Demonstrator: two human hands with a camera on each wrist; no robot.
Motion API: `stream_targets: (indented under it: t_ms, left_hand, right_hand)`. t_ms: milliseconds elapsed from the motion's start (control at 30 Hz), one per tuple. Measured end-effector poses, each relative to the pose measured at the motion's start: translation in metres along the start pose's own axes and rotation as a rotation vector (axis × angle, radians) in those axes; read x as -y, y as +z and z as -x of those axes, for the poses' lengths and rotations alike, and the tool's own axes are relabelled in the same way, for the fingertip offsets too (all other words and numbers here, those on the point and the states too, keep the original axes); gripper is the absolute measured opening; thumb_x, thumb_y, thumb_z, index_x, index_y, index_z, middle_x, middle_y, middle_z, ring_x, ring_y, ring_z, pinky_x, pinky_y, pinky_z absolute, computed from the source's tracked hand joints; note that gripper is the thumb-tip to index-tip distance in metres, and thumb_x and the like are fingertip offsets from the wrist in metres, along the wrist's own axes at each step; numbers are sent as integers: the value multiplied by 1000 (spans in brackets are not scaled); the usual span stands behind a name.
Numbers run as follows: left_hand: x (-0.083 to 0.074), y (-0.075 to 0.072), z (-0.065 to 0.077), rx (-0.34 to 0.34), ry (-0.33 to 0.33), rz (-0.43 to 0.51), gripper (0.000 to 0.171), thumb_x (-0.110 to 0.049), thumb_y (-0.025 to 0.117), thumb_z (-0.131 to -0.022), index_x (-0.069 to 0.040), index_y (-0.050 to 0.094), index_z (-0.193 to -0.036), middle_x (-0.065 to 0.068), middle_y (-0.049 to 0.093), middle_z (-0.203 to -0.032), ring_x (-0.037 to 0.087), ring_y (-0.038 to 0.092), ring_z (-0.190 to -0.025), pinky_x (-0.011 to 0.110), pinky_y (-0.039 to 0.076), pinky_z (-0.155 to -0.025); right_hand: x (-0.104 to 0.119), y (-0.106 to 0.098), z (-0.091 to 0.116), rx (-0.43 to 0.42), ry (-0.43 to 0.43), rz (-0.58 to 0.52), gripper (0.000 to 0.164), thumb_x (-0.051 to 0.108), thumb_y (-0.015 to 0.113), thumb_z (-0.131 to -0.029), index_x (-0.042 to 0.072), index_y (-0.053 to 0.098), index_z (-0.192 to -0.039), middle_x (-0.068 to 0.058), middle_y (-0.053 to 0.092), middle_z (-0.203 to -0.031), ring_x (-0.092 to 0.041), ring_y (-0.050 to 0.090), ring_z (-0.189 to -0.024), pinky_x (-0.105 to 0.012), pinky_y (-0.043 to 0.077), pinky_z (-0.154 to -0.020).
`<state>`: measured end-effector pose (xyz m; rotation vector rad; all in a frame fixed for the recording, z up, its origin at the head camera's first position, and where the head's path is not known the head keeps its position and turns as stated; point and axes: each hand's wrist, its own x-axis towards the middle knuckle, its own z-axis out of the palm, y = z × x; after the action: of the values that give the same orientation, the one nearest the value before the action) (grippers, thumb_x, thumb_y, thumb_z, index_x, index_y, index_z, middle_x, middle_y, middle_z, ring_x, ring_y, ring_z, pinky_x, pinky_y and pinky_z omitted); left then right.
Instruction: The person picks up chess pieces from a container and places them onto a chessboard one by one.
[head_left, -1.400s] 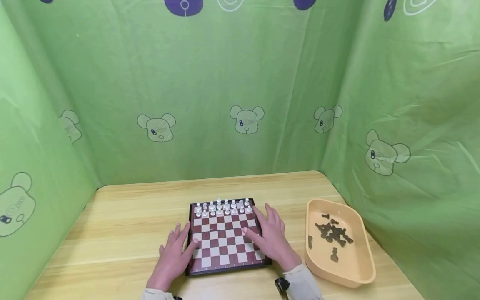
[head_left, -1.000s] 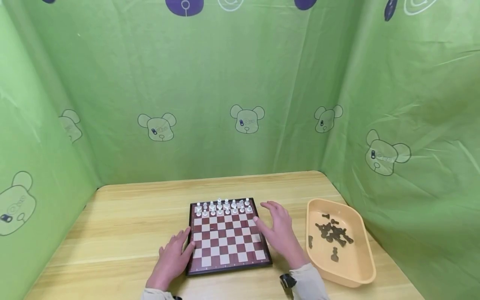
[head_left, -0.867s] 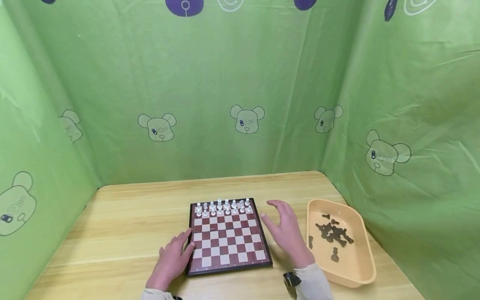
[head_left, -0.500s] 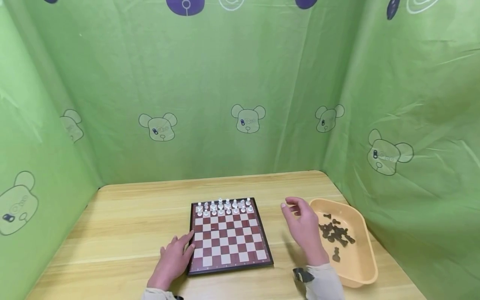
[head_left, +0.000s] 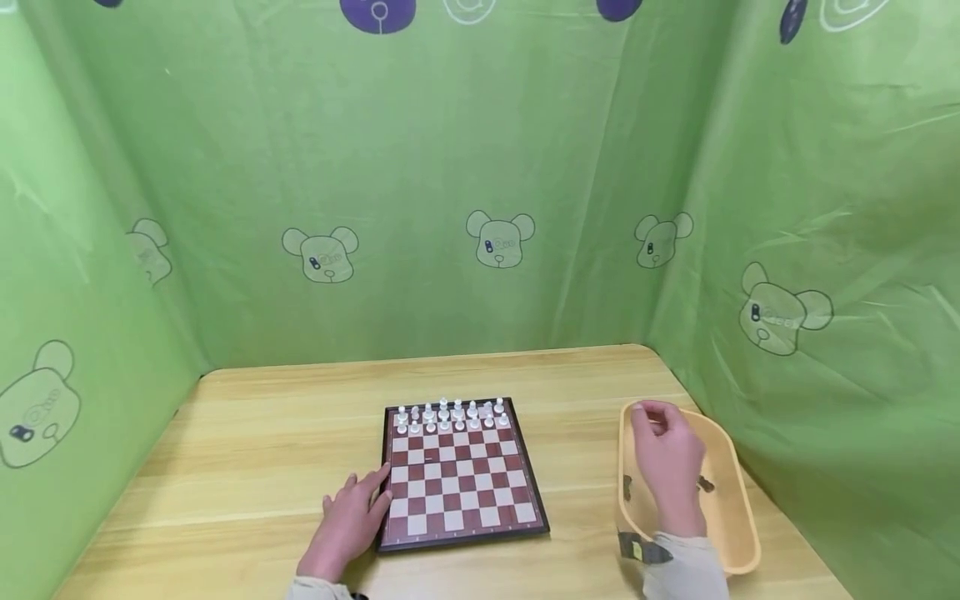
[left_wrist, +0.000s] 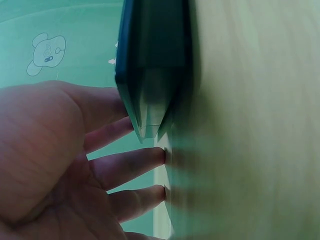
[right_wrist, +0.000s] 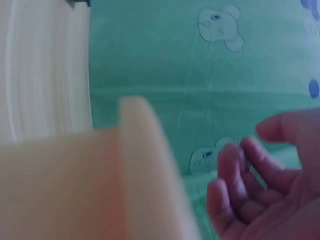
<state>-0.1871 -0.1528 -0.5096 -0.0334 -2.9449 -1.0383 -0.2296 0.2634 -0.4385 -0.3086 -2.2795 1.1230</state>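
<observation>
A folding-style chessboard (head_left: 462, 492) with red-brown and white squares lies on the table. White chess pieces (head_left: 445, 415) stand in two rows along its far side. My left hand (head_left: 349, 521) rests at the board's left edge, its thumb and a finger at the rim; in the left wrist view, its fingertips meet the wood beside the dark board side (left_wrist: 155, 40). Over the tan plastic tray (head_left: 751, 533) hovers my right hand (head_left: 670, 467), fingers loosely bent and the thumb apart from them, with nothing in its grasp. It hides most of the dark chess pieces (head_left: 706, 484) inside.
The wooden table (head_left: 285, 425) ends in front of a green cloth backdrop (head_left: 405, 308) printed with bear heads. More of that cloth hangs close at both sides. The tray's wall (right_wrist: 150, 170) rises near the right wrist.
My right hand has left the board's right side and moved right until it is over the tray, its fingers bending more. The left hand stays at the board's left edge.
</observation>
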Motion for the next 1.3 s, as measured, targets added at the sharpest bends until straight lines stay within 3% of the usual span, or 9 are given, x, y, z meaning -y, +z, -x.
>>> stream_targets:
  t_ms: [167, 300, 433, 533, 767, 900, 967, 1133, 1300]
  left_hand:
    - [-1, 0, 0, 4, -4, -3, 46, -24, 59, -104, -11, 57, -149, 24, 56, -147, 58, 35, -143, 85, 12, -108]
    - [-2, -2, 0, 6, -1, -9, 46, -24, 59, -105, -10, 57, -149, 25, 56, -146, 59, 35, -142, 86, 13, -107]
    - [-2, -3, 1, 9, 1, -11, 47, -24, 59, -105, -10, 56, -149, 25, 55, -147, 60, 34, -142, 87, 13, -107]
    - [0, -3, 1, 12, -8, -9, 47, -24, 58, -105, -10, 55, -150, 25, 54, -148, 59, 34, -143, 86, 12, -108]
    - [0, -3, 0, 26, -13, -4, 47, -23, 57, -105, -10, 54, -150, 24, 54, -149, 58, 33, -144, 85, 12, -108]
    - [-2, -1, 1, 26, -13, -1, 48, -24, 57, -105, -11, 54, -151, 24, 54, -149, 58, 32, -144, 85, 12, -108]
    - [-3, -1, 1, 24, -10, -2, 48, -24, 57, -105, -11, 54, -151, 24, 54, -149, 58, 33, -144, 86, 12, -108]
    - [-3, -2, 2, 19, -5, -8, 47, -24, 57, -105, -10, 54, -150, 25, 54, -148, 59, 34, -143, 86, 13, -108]
    - [-4, -3, 2, 11, 4, -14, 47, -24, 57, -105, -10, 54, -151, 25, 55, -147, 59, 34, -143, 86, 14, -107]
  right_hand:
    - [-15, -21, -6, 168, 124, 129, 44, 33, 54, -104, -2, 61, -131, -26, 70, -121, -27, 73, -89, -37, 56, -83]
    - [-25, -35, -11, 428, 138, 257, 59, 32, 52, -105, -13, 44, -143, -38, 56, -135, -55, 55, -120, -63, 45, -101]
    - [-31, -41, -12, 576, 123, 325, 57, 25, 55, -103, -14, 41, -143, -42, 51, -136, -54, 58, -107, -57, 56, -82]
    - [-31, -42, -11, 623, 102, 354, 51, 21, 58, -101, -12, 46, -139, -41, 53, -133, -53, 60, -104, -56, 56, -80]
    - [-31, -39, -8, 726, 70, 383, 52, 15, 64, -98, -10, 48, -141, -40, 56, -133, -62, 49, -124, -70, 43, -102]
    - [-36, -34, -4, 781, 86, 305, 57, 2, 63, -93, -13, 45, -145, -36, 62, -121, -44, 64, -97, -52, 55, -90]
    - [-39, -32, -2, 794, 64, 298, 55, 0, 62, -93, -13, 46, -144, -33, 63, -121, -41, 65, -97, -51, 55, -90]
    - [-42, -29, -3, 808, -6, 368, 48, 2, 60, -93, -9, 55, -139, -37, 58, -134, -59, 51, -126, -70, 44, -102]
    - [-45, -25, -4, 780, 16, 374, 42, 1, 57, -92, -8, 61, -133, -33, 64, -127, -56, 55, -123, -68, 46, -100]
